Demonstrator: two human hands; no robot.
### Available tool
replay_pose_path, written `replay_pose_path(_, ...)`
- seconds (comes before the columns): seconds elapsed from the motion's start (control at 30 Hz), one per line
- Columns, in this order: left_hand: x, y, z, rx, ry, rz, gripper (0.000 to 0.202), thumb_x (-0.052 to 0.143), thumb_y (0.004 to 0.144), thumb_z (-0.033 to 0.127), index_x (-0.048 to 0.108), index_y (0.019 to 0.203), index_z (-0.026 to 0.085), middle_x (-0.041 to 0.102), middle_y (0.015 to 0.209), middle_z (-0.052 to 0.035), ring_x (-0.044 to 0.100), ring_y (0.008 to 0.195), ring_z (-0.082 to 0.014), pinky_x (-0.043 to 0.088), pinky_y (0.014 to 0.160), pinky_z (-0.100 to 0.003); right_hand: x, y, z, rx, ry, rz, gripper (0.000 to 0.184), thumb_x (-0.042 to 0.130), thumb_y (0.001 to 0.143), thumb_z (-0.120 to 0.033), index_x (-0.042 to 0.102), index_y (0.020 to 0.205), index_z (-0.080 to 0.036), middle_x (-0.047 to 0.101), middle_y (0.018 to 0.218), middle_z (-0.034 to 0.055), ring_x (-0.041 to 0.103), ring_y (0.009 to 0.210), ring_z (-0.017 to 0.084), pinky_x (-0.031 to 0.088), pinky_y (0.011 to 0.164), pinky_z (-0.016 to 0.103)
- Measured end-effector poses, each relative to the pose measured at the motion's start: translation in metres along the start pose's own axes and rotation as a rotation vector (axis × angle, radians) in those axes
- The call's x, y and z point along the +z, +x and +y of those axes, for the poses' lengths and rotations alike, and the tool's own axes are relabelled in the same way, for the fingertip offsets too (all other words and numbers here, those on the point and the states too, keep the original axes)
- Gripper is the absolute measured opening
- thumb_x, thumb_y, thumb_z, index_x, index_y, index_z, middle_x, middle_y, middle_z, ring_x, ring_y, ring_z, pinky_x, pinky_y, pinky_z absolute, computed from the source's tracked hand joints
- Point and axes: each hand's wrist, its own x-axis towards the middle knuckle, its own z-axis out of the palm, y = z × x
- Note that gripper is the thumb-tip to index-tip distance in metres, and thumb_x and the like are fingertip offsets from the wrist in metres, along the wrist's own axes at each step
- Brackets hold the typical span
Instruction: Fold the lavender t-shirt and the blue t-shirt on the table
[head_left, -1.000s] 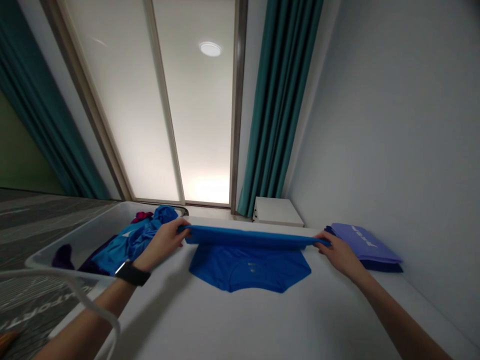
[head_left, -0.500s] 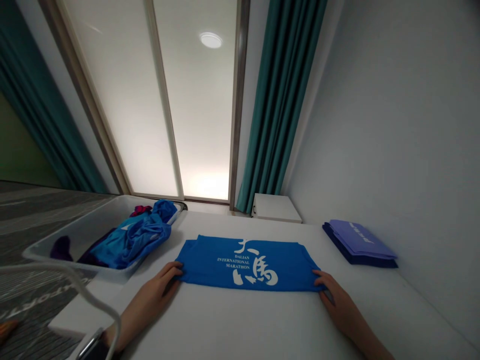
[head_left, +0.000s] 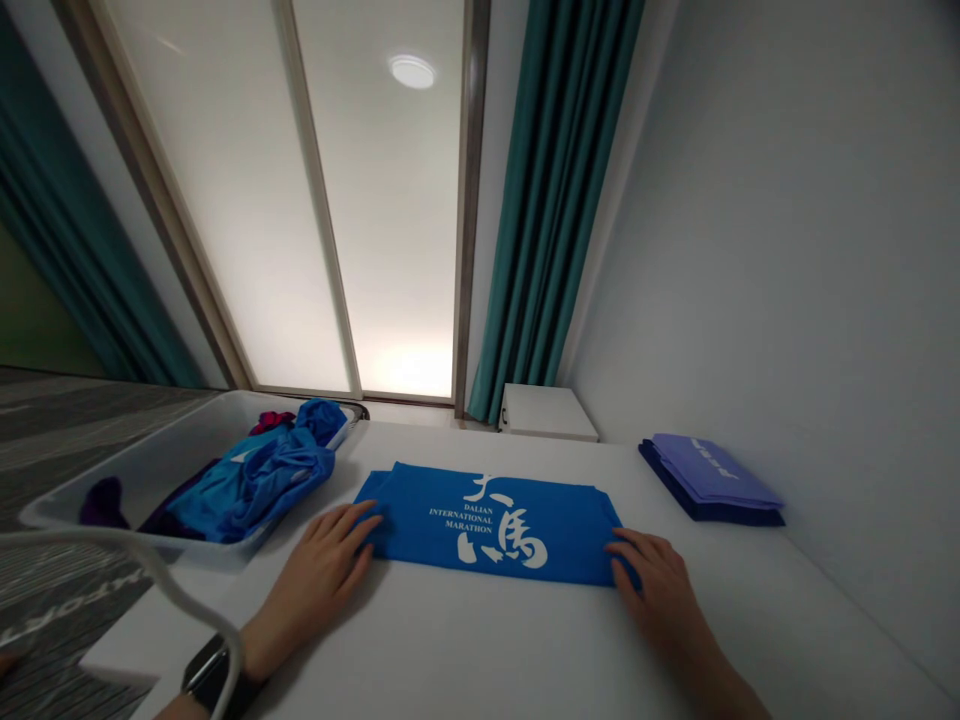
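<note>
A blue shirt point(head_left: 420, 535) lies folded into a wide flat strip on the white table, its white "Dalian International Marathon" print facing up. My left hand point(head_left: 334, 555), with a dark watch on the wrist, rests at the strip's left end; its fingers are apart and stretched over the edge. At the other end, my right hand point(head_left: 654, 578) touches the cloth with spread fingertips, the thumb near the lower right corner. Neither hand is closed round the fabric.
A translucent plastic bin point(head_left: 161, 430) at left holds crumpled blue, red and dark purple clothes point(head_left: 262, 480). Folded purple and navy garments point(head_left: 712, 470) are stacked at the table's right. A pale cable point(head_left: 161, 575) crosses the lower left. Behind the table point(head_left: 480, 650) stands a small white cabinet point(head_left: 547, 412).
My left hand has shifted right and further over the shirt's left end, its fingers spreading. My right hand has moved slightly left against the right end. The view has shifted a little.
</note>
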Motion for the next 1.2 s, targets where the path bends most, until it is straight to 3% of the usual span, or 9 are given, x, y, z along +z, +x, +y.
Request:
replay_pose_path(0.13,0.014,0.037,0.051,0.133,-0.043,-0.037,0.048,0.041,0.096,0.033,0.045,0.143,0.023,0.044,0.148,-0.0081,0.044,0.133,-0.0267,0.038,0.109,-0.045,0.01,0.028,-0.056,-0.102,-0.02,-0.113,0.05,0.033,0.094,-0.039,0.056,0.133,-0.018,0.053,0.14,0.0098,0.043,0.132,0.027,0.026,0.113,0.047)
replay_pose_path(0.23,0.029,0.068,0.085,0.209,-0.083,-0.097,0.051,0.036,0.098,0.033,0.036,0.148,0.021,0.039,0.152,-0.008,0.037,0.139,-0.0245,0.032,0.113,-0.045,0.02,0.052,-0.098,-0.145,-0.026,-0.248,0.057,0.026,0.097,-0.04,0.041,0.145,-0.014,0.039,0.151,0.0093,0.032,0.14,0.025,0.017,0.117,0.043)
replay_pose_path(0.37,0.052,0.092,0.103,0.189,-0.112,-0.141,0.053,0.037,0.098,0.037,0.037,0.147,0.018,0.036,0.153,-0.01,0.032,0.141,-0.0245,0.028,0.115,-0.045,0.033,0.076,-0.127,-0.17,-0.018,-0.335,0.059,0.024,0.097,-0.037,0.032,0.149,-0.01,0.028,0.156,0.0097,0.021,0.145,0.024,0.012,0.118,0.044)
replay_pose_path(0.57,0.073,0.091,0.103,0.127,-0.123,-0.129,0.053,0.033,0.099,0.041,0.04,0.146,0.02,0.041,0.151,-0.0094,0.033,0.141,-0.0242,0.028,0.116,-0.046,0.051,0.084,-0.125,-0.157,-0.024,-0.388,0.062,0.022,0.097,-0.041,0.028,0.151,-0.012,0.021,0.158,0.0093,0.014,0.147,0.023,0.007,0.118,0.048)
replay_pose_path(1.2,0.068,0.092,0.104,0.102,-0.143,-0.168,0.054,0.034,0.098,0.043,0.04,0.146,0.02,0.039,0.152,-0.0074,0.033,0.141,-0.0233,0.027,0.116,-0.045,0.049,0.084,-0.124,-0.138,-0.021,-0.42,0.064,0.018,0.098,-0.046,0.024,0.152,-0.013,0.019,0.158,0.0071,0.012,0.147,0.022,0.005,0.119,0.046)
